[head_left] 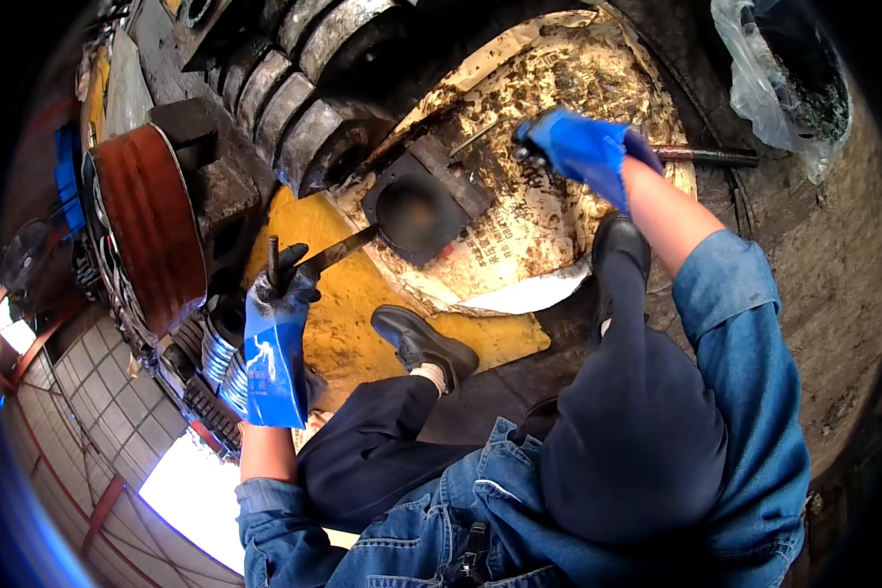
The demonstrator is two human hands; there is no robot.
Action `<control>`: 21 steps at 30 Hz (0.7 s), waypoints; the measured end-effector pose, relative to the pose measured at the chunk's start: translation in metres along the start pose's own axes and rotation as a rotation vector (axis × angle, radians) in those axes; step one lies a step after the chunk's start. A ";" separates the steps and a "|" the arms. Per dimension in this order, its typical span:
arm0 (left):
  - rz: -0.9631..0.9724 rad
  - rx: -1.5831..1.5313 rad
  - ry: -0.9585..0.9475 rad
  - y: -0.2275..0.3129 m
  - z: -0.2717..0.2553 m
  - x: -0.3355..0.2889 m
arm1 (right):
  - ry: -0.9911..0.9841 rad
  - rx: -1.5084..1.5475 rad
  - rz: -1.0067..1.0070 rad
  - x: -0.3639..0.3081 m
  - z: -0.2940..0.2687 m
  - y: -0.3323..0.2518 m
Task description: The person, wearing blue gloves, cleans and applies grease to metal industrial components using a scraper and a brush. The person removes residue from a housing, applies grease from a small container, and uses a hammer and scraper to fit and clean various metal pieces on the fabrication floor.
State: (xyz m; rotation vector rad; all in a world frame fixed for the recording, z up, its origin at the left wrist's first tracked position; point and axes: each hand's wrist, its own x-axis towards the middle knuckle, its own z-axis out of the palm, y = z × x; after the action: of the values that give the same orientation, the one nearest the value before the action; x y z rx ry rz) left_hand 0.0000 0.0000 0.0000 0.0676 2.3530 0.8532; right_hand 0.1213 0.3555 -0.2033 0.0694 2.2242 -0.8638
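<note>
Floor [823, 265]: dark, grimy, extending right of the right hand [551, 142]
Yellow sheet [363, 318]: flat, beside the left hand [284, 284]
Stained paper [608, 73]: overlapping the yellow sheet, beneath the right hand
Square metal part [445, 233]: on the paper, between both hands

The left hand [284, 286] curls tight; the right hand [551, 139] reaches farther forward.

Grimy brown floor [804, 284] spreads out right of the right hand [570, 145]. Off past the left hand [282, 289] I see grey gridded panelling [122, 387] crossed by red beams [103, 513], a blazing white patch of light [194, 495] nearer its wrist.
</note>
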 end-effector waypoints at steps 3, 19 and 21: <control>-0.002 0.053 -0.003 0.007 -0.017 0.003 | -0.002 -0.017 -0.112 -0.013 -0.003 -0.021; -0.169 0.117 -0.186 0.059 -0.010 -0.037 | 1.239 -0.102 0.461 -0.109 -0.048 0.083; -0.083 -0.003 -0.194 0.063 -0.001 -0.031 | 1.061 0.363 0.132 -0.127 -0.060 0.055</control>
State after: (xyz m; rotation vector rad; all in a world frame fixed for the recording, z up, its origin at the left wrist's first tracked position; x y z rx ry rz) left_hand 0.0144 0.0410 0.0550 0.0482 2.1576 0.7743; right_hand 0.1932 0.4598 -0.1208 1.0457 2.8967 -1.3390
